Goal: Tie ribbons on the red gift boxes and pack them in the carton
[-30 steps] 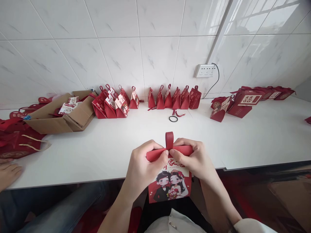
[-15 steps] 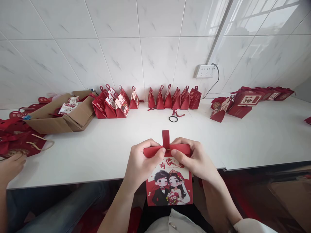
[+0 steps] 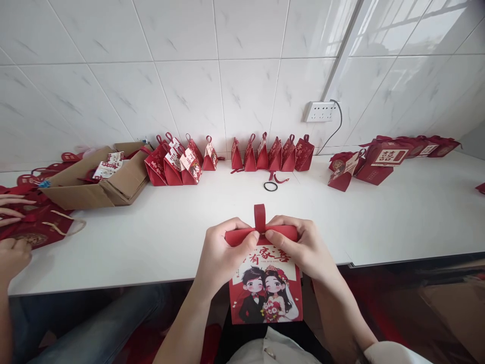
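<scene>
A red paper gift box (image 3: 265, 288) with a cartoon bride and groom on its front is held upright at the near edge of the white table (image 3: 397, 217). My left hand (image 3: 223, 253) pinches the left half of the folded red top. My right hand (image 3: 299, 247) pinches the right half. Thumbs and forefingers meet at the small red loop handle (image 3: 259, 217) that stands up in the middle.
Rows of finished red boxes (image 3: 261, 154) stand along the tiled wall, more (image 3: 375, 159) at the right. An open cardboard carton (image 3: 94, 177) sits at left. A black hair tie (image 3: 270, 186) lies mid-table. Another person's hands (image 3: 13, 232) rest on red bags (image 3: 34, 225) at far left.
The box has tipped more upright in my hands, showing more of its front. The other person's hands at the far left have moved up onto the red bags.
</scene>
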A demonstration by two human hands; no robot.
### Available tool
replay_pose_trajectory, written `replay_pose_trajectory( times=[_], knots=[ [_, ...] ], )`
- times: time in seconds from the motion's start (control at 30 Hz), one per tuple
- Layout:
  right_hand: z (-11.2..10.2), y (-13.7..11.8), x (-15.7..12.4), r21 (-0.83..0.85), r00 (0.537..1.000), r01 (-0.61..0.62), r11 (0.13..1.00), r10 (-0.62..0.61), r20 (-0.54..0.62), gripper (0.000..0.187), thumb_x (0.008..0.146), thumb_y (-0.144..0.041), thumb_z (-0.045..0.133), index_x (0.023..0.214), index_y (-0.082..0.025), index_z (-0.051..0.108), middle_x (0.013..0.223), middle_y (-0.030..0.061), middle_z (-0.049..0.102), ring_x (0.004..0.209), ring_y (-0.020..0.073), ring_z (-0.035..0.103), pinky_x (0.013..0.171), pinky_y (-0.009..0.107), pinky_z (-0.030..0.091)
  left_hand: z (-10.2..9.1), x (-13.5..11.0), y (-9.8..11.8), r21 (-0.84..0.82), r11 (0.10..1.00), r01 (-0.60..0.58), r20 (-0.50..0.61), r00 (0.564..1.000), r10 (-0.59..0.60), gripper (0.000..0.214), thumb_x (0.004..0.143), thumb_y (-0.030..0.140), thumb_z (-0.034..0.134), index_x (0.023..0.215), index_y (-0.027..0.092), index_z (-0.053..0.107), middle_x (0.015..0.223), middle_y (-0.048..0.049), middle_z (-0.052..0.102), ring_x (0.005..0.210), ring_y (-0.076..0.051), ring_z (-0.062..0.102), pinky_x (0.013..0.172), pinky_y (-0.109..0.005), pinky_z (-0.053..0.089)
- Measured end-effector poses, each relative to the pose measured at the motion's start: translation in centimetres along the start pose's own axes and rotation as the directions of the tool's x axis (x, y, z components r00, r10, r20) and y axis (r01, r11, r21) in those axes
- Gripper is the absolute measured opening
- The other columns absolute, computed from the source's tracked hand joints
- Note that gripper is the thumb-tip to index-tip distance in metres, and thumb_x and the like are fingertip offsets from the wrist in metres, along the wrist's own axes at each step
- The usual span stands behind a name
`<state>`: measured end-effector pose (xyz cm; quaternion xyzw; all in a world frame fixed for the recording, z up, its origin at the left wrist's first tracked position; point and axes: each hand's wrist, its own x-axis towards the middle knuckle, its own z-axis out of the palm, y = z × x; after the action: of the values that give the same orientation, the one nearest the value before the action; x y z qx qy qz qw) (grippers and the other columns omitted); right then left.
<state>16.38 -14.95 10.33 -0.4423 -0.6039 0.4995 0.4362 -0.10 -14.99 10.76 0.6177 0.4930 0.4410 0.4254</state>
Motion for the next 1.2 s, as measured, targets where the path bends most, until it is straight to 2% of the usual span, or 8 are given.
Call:
replay_pose_trajectory(
  times=[0.1, 0.33, 0.63, 0.87, 1.2],
  knots=[
    [-0.04, 0.00, -0.04, -0.005, 1.000, -0.016, 1.000, 0.016, 0.017, 0.018, 0.080, -0.032, 0.057, 0.074, -0.015, 0.061, 0.059, -0.0030, 0.051, 0.049, 0.0072, 0.041, 0.044, 0.019, 0.034, -0.08, 0.08, 0.06, -0.016, 1.000, 0.017, 0.012, 1.000, -0.017, 0.019, 0.076, 0.028, 0.061, 0.061, 0.016, 0.058, 0.056, 0.0043, 0.054, 0.053, -0.008, 0.047, 0.049, -0.017, 0.038],
    [0.11, 0.20, 0.06, -0.105, 0.998, 0.053, 0.993, -0.057, -0.031, 0.021, 0.078, -0.034, 0.059, 0.068, -0.015, 0.060, 0.059, -0.0021, 0.053, 0.051, 0.0076, 0.041, 0.046, 0.019, 0.035, -0.18, -0.05, 0.22, 0.010, 1.000, -0.018, 0.006, 1.000, 0.018, 0.018, 0.076, 0.026, 0.061, 0.061, 0.016, 0.058, 0.056, 0.0039, 0.055, 0.054, -0.008, 0.048, 0.050, -0.017, 0.038],
    [-0.05, 0.28, 0.18, -0.076, 0.997, 0.059, 0.995, -0.062, -0.042, 0.018, 0.078, -0.030, 0.059, 0.069, -0.015, 0.062, 0.061, -0.0019, 0.055, 0.052, 0.0072, 0.043, 0.046, 0.018, 0.036, -0.11, 0.15, 0.20, -0.023, 1.000, 0.002, 0.022, 1.000, -0.002, 0.018, 0.077, 0.028, 0.061, 0.064, 0.016, 0.061, 0.059, 0.0028, 0.058, 0.056, -0.009, 0.050, 0.052, -0.018, 0.039],
    [-0.10, 0.25, 0.20, -0.022, 0.999, 0.004, 1.000, -0.005, -0.042, 0.019, 0.079, -0.033, 0.060, 0.073, -0.015, 0.065, 0.063, -0.0006, 0.058, 0.054, 0.0084, 0.048, 0.048, 0.018, 0.039, -0.32, 0.49, -0.26, -0.095, 0.995, 0.010, 0.030, 1.000, -0.008, 0.021, 0.080, 0.034, 0.058, 0.067, 0.017, 0.062, 0.063, 0.0020, 0.060, 0.058, -0.010, 0.052, 0.053, -0.019, 0.041],
    [0.08, -0.05, 0.10, -0.035, 0.999, -0.022, 0.999, 0.021, -0.049, 0.018, 0.076, -0.032, 0.060, 0.072, -0.015, 0.064, 0.060, -0.0018, 0.055, 0.050, 0.0072, 0.043, 0.044, 0.018, 0.035, -0.36, 0.45, -0.09, -0.045, 0.998, 0.049, 0.029, 0.998, -0.047, 0.014, 0.074, 0.030, 0.065, 0.068, 0.017, 0.064, 0.062, 0.0028, 0.061, 0.056, -0.009, 0.052, 0.051, -0.017, 0.041]
  ],
)
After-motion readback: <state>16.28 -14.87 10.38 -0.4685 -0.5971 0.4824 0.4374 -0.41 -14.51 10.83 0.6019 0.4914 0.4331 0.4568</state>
